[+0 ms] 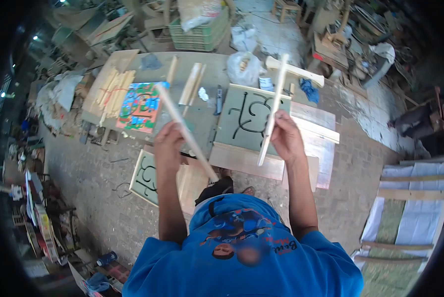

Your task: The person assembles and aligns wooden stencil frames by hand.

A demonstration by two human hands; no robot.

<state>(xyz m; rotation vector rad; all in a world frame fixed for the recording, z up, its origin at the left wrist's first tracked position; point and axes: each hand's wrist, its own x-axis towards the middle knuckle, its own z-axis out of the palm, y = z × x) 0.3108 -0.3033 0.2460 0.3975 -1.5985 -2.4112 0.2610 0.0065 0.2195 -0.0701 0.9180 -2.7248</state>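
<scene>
My left hand (169,143) is closed round a pale wooden strip (191,138) that slants from upper left to lower right. In my right hand (286,136) is a second pale wooden strip (277,99), held nearly upright above the right part of a grey-green panel (242,116) with black curved shapes. A similar framed panel (145,179) lies low on the left, partly behind my left forearm. Near my left hand, a brightly coloured printed sheet (140,106) rests on the worktable (182,116).
Bundled wood strips (114,94), a cutter knife (219,99), a clear plastic bag (243,68) and a blue cloth (309,91) are on the table. A green crate (194,37) stands behind it. Wooden slats on white sheeting (410,198) lie at the right.
</scene>
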